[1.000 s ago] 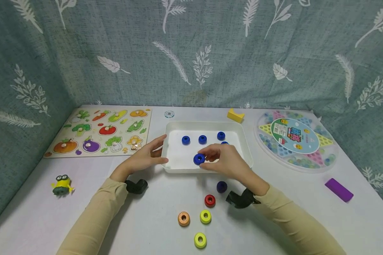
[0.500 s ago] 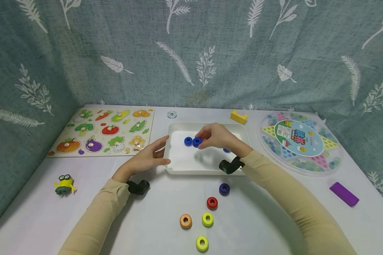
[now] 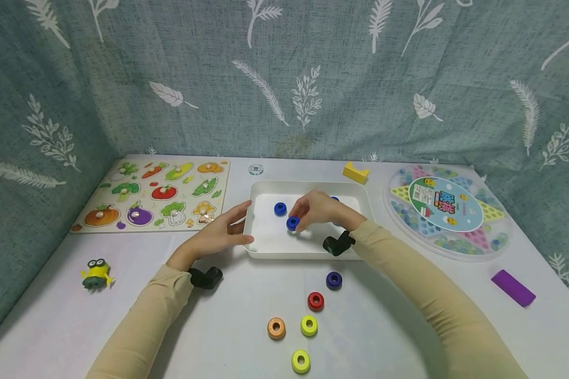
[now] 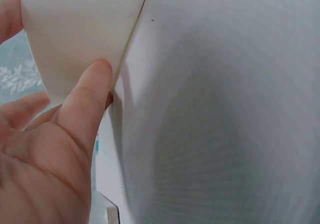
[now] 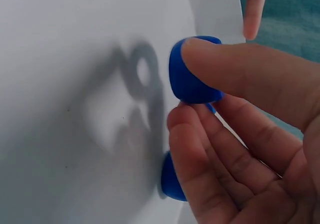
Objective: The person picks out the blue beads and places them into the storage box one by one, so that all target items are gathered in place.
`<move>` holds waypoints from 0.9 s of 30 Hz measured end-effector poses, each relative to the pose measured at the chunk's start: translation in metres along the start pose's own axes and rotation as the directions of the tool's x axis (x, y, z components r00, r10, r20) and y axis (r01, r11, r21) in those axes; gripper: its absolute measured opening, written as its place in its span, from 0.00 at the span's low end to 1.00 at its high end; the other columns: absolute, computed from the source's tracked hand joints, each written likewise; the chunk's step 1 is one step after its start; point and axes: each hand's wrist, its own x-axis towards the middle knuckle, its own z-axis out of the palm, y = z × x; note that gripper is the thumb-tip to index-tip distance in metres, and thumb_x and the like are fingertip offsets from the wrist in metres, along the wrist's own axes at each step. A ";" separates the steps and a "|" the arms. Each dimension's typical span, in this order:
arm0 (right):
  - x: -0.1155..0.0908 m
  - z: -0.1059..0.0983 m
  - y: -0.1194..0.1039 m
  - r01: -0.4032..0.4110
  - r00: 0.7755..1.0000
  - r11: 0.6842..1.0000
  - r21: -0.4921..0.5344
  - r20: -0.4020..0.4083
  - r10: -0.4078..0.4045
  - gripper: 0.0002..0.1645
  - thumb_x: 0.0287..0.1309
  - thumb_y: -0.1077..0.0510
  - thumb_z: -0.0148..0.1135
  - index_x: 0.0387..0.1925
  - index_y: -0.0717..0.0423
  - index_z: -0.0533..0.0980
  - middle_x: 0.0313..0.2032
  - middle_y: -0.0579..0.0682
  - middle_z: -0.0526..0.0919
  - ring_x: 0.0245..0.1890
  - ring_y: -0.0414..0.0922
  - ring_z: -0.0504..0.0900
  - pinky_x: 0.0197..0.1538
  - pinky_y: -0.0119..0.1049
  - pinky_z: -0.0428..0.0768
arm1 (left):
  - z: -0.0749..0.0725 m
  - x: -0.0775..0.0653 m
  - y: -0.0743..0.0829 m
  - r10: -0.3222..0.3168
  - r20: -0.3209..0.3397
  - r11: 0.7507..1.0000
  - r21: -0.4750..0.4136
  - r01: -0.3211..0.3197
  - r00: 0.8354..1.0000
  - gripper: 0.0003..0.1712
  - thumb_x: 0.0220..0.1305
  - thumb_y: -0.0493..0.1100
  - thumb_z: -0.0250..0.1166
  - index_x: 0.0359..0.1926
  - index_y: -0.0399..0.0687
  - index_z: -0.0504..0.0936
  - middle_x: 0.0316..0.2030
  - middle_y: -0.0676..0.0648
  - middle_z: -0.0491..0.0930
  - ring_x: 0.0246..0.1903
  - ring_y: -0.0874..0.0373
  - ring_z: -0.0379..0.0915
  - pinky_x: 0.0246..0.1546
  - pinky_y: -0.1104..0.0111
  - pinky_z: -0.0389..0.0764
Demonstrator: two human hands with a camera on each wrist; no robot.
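My right hand (image 3: pixel 315 209) pinches a blue ring (image 3: pixel 292 223) between thumb and fingers over the white tray (image 3: pixel 270 255). In the right wrist view, that ring (image 5: pixel 192 74) casts a shadow on the tray floor, apart from it. Another blue ring (image 5: pixel 172 181) sits below the fingers. A blue ring (image 3: pixel 280 209) lies left of the hand, and others are partly hidden behind it. My left hand (image 3: pixel 218 231) touches the tray's left end with fingers spread. In the left wrist view, its thumb (image 4: pixel 92 89) rests on the outer wall (image 4: pixel 80 29).
In front of the tray lie a dark blue ring (image 3: pixel 334 280), a red ring (image 3: pixel 315 301), an orange ring (image 3: pixel 276 328) and yellow rings (image 3: pixel 308 326). A vegetable puzzle board (image 3: pixel 142 216), a yellow figure (image 3: pixel 97 275), a round game box (image 3: pixel 445 208), a yellow block (image 3: pixel 355 172) and a purple block (image 3: pixel 513 288) stand around.
My right hand carried the blue ring toward the back of the tray beside another ring, then drew slightly back toward the front. The left hand stayed at the tray's left end.
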 end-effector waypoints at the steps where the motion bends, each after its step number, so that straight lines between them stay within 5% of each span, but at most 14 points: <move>1: 0.000 0.000 0.000 -0.008 1.000 1.000 0.002 0.006 0.008 0.18 0.43 0.66 0.74 0.41 0.63 0.82 0.32 0.51 0.84 0.33 0.42 0.80 0.35 0.28 0.75 | 0.000 0.000 0.000 0.000 -0.002 1.000 0.002 0.000 1.000 0.50 0.60 0.36 0.64 0.74 0.45 0.41 0.73 0.39 0.43 0.68 0.41 0.48 0.64 0.51 0.59; 10: 0.002 0.001 0.002 -0.081 0.996 0.997 0.000 0.043 0.081 0.18 0.43 0.68 0.73 0.41 0.63 0.82 0.33 0.51 0.83 0.34 0.43 0.78 0.35 0.29 0.74 | -0.001 -0.001 -0.001 0.012 -0.005 1.000 -0.008 -0.012 1.000 0.51 0.60 0.35 0.65 0.74 0.44 0.41 0.73 0.38 0.42 0.68 0.40 0.47 0.64 0.51 0.58; 27: -0.003 -0.001 0.007 -0.070 0.995 0.997 -0.042 0.064 0.073 0.18 0.44 0.66 0.73 0.41 0.61 0.80 0.31 0.49 0.80 0.33 0.43 0.76 0.37 0.30 0.74 | 0.001 -0.001 -0.003 0.003 0.010 1.000 -0.009 -0.003 1.000 0.51 0.61 0.36 0.64 0.74 0.45 0.41 0.73 0.39 0.42 0.68 0.41 0.48 0.65 0.50 0.57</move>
